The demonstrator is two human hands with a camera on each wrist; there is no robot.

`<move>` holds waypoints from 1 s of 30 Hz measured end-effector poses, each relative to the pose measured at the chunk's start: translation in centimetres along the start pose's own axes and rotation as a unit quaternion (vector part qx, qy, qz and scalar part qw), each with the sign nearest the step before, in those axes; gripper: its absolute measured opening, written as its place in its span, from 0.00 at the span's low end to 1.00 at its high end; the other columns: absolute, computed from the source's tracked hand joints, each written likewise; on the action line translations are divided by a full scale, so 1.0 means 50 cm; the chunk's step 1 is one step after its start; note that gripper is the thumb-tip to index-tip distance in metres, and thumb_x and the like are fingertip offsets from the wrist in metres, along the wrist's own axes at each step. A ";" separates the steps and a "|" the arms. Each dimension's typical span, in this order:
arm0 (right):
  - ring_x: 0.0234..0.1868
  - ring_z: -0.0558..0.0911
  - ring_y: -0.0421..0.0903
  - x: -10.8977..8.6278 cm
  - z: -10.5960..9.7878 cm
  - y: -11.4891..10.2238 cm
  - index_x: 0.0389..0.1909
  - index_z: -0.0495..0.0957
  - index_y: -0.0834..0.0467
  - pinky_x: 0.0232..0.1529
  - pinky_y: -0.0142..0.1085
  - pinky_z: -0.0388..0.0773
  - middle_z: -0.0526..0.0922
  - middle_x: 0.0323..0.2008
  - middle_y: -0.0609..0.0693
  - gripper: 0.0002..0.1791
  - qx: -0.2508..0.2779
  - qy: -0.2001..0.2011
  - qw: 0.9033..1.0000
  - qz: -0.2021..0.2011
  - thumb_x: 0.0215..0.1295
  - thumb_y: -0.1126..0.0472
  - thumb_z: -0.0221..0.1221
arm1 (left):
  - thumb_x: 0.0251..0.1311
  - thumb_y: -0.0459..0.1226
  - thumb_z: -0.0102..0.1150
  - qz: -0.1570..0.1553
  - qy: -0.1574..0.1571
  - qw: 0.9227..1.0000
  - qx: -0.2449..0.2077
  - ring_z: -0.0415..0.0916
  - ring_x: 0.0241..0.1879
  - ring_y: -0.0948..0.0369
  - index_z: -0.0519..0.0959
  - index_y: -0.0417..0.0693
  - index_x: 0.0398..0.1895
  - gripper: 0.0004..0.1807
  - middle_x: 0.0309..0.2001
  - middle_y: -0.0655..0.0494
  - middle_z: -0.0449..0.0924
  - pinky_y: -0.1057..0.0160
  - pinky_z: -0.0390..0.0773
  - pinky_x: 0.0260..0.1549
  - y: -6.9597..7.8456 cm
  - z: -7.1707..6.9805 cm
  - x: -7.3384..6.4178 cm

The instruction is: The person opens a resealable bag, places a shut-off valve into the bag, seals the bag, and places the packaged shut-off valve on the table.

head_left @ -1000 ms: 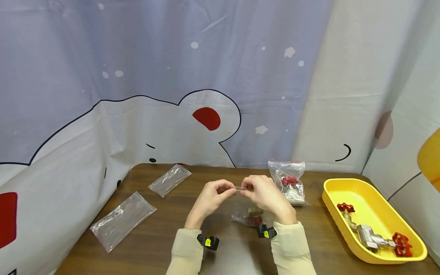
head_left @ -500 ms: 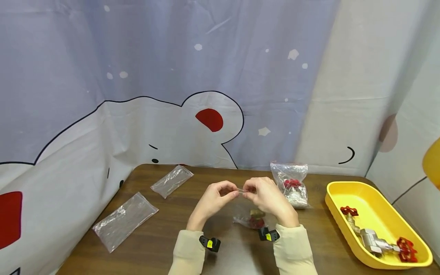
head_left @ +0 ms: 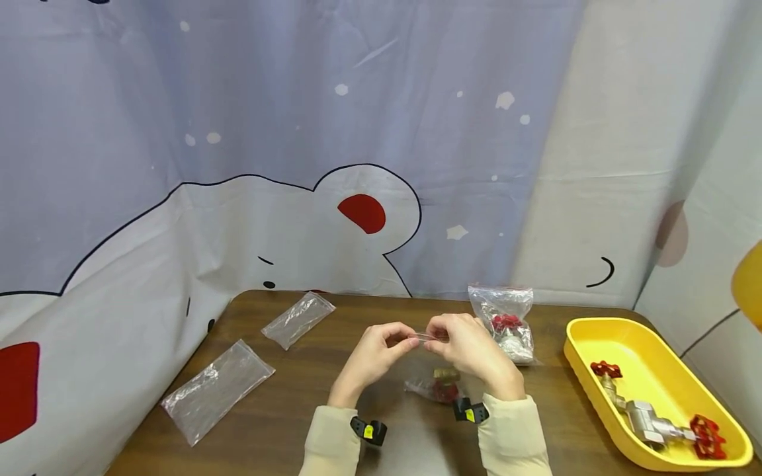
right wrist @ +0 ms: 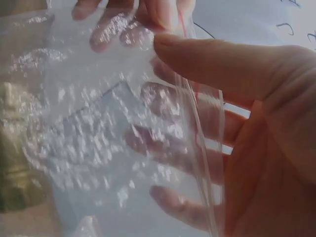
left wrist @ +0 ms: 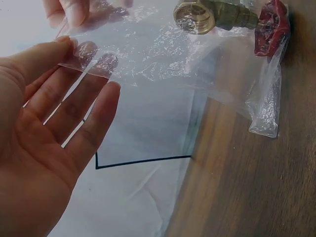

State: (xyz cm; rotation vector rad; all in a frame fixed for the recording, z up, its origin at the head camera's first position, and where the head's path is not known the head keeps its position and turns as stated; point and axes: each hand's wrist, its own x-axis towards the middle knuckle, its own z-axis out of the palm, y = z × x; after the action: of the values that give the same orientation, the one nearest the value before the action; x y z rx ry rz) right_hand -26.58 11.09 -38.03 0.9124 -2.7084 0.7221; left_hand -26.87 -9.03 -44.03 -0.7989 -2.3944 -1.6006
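Valve [left wrist: 233, 15] in bag [left wrist: 153, 57], wheel [left wrist: 272, 28] toward person (brass end [left wrist: 194, 19] away).

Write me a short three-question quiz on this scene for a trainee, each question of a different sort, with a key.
1. True or false: the left hand and the right hand pinch the same clear bag.

2. What lies in the yellow tray?
A) a folded cloth
B) metal valves with red handwheels
C) a pair of scissors

3. In the head view, how many flat plastic pouches lie on the table to the left of both hands?

Key
1. True
2. B
3. Two
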 end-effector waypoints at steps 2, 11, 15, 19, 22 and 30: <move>0.24 0.71 0.36 -0.003 -0.003 0.002 0.22 0.78 0.47 0.30 0.38 0.66 0.73 0.20 0.35 0.11 0.004 -0.004 1.000 -0.001 0.54 0.60 0.71 | 0.65 0.39 0.63 0.002 0.002 1.000 0.001 0.76 0.32 0.66 0.84 0.47 0.36 0.06 0.34 0.61 0.83 0.66 0.76 0.33 0.000 0.001 -0.001; 0.23 0.71 0.35 -0.002 -0.004 0.010 0.21 0.77 0.48 0.28 0.34 0.69 0.74 0.20 0.35 0.12 0.031 0.000 0.999 -0.030 0.55 0.65 0.70 | 0.64 0.37 0.63 -0.002 -0.006 1.000 -0.001 0.76 0.33 0.66 0.85 0.44 0.37 0.06 0.34 0.64 0.83 0.66 0.76 0.33 0.003 -0.001 0.001; 0.22 0.69 0.35 -0.002 0.000 0.011 0.19 0.75 0.47 0.27 0.33 0.68 0.71 0.19 0.35 0.15 0.037 0.003 0.999 -0.033 0.54 0.66 0.70 | 0.63 0.37 0.64 0.002 -0.003 1.000 0.004 0.76 0.33 0.66 0.85 0.48 0.36 0.03 0.33 0.66 0.83 0.65 0.76 0.33 0.001 -0.003 0.002; 0.22 0.68 0.35 -0.001 0.002 0.010 0.19 0.74 0.47 0.26 0.33 0.67 0.70 0.18 0.35 0.15 0.037 0.002 0.999 -0.026 0.55 0.66 0.69 | 0.63 0.37 0.64 0.001 0.003 1.000 0.002 0.76 0.33 0.66 0.85 0.45 0.36 0.05 0.33 0.66 0.83 0.65 0.76 0.33 0.000 -0.003 0.002; 0.21 0.68 0.35 -0.003 0.001 0.009 0.20 0.75 0.47 0.26 0.34 0.66 0.70 0.18 0.35 0.14 0.034 -0.008 0.999 -0.009 0.56 0.64 0.69 | 0.63 0.37 0.64 -0.007 0.001 1.000 -0.004 0.77 0.33 0.66 0.85 0.43 0.37 0.06 0.33 0.65 0.83 0.66 0.76 0.33 -0.001 -0.003 0.000; 0.21 0.69 0.35 -0.006 -0.007 0.018 0.20 0.75 0.48 0.25 0.32 0.68 0.72 0.18 0.36 0.14 0.059 -0.015 0.998 -0.003 0.55 0.65 0.70 | 0.63 0.39 0.64 -0.011 -0.001 1.000 -0.010 0.76 0.33 0.65 0.85 0.49 0.36 0.04 0.33 0.66 0.83 0.66 0.75 0.33 0.000 -0.005 0.002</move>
State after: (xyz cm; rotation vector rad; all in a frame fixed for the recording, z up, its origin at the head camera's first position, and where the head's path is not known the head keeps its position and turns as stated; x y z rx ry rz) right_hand -26.89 12.06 -38.18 0.9660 -2.7120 0.8828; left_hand -26.98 -9.23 -43.87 -0.7816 -2.4008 -1.6362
